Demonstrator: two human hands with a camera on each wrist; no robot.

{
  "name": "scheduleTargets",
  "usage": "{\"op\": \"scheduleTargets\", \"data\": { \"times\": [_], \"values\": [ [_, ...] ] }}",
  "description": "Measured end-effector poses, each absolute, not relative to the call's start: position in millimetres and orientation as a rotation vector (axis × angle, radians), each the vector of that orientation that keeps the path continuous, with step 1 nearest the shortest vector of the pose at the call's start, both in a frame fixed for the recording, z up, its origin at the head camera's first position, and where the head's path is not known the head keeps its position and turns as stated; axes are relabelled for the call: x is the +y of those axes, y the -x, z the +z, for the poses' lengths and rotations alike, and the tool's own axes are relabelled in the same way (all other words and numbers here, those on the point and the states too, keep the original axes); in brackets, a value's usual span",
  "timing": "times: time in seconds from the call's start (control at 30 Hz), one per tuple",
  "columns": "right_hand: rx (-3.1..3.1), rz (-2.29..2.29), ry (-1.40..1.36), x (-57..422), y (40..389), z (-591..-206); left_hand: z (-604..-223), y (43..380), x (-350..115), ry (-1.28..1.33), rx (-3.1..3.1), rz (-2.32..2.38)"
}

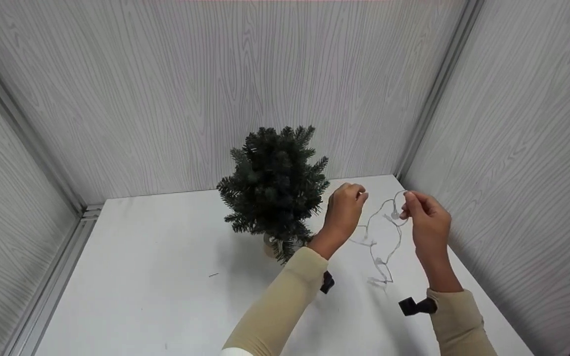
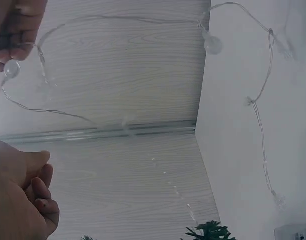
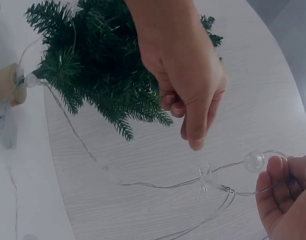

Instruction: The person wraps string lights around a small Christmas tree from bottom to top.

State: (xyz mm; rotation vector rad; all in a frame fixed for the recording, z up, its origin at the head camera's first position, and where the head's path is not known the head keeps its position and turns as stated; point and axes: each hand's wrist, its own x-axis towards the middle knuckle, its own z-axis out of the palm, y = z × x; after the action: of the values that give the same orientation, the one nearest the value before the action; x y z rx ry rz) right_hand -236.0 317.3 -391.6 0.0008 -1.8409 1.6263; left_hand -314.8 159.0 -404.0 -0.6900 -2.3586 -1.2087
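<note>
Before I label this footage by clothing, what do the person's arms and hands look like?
The left sleeve and right sleeve are beige, white fabric at the left's near end. Each sleeve's end has a small black device. Left hand and right hand are bare.

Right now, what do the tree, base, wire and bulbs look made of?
Tree: probably plastic, matte; uniform dark green needles.
Base: maybe wood, judging by its matte tan surface; can't confirm.
Wire: likely metal, thin with a silvery sheen.
Bulbs: plastic or glass, can't tell; see-through, glossy.
</note>
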Motion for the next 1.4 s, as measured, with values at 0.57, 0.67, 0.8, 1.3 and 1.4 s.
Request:
{"op": "scheduleTargets", "data": {
  "times": [0.57, 0.67, 0.8, 1.3, 1.4],
  "values": [
    [-2.051, 1.451, -0.094, 286.6, 244.9, -381.5, -353.0, 313.5, 153.3, 1.079, -2.503, -0.913],
    [-2.037, 1.442, -0.094, 284.4, 245.8, -379.1, -348.6, 316.6, 151.2, 1.114, -2.509, -0.888],
    [-2.030, 1.440, -0.089, 287.7, 252.5, -383.2, -344.5, 321.4, 148.8, 1.143, -2.499, -0.905],
    [-2.061, 1.137, -0.185, 281.0, 258.3, -408.0, -313.6, 346.0, 120.3, 1.053, -2.467, -0.889],
    [-2.072, 1.054, -0.183, 277.3, 259.3, -408.6, -311.5, 350.1, 119.2, 1.033, -2.467, -0.877]
  ]
}}
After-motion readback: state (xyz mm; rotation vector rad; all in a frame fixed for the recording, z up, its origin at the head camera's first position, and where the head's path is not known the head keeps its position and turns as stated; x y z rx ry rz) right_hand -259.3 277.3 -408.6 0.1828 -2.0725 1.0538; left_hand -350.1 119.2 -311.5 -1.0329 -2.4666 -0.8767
